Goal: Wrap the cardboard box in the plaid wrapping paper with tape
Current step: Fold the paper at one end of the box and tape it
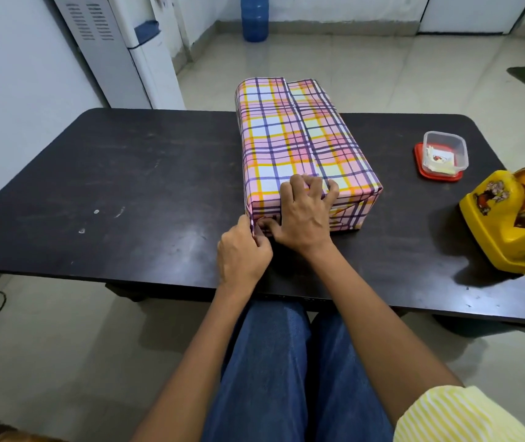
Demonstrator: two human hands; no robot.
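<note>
The box (299, 145) lies lengthwise on the dark table (127, 186), covered in pink, yellow and purple plaid wrapping paper, with a seam running along its top. My right hand (305, 212) rests over the near end, fingers curled over the top edge and thumb against the folded end flap. My left hand (242, 253) pinches the paper at the box's near left bottom corner. The far end paper stands open past the table's back edge. A yellow tape dispenser (509, 218) sits at the table's right edge.
A clear plastic container (444, 153) on a red lid stands right of the box. A white water dispenser (133, 49) and a blue bottle (254, 17) stand on the floor beyond the table. My legs are under the near edge.
</note>
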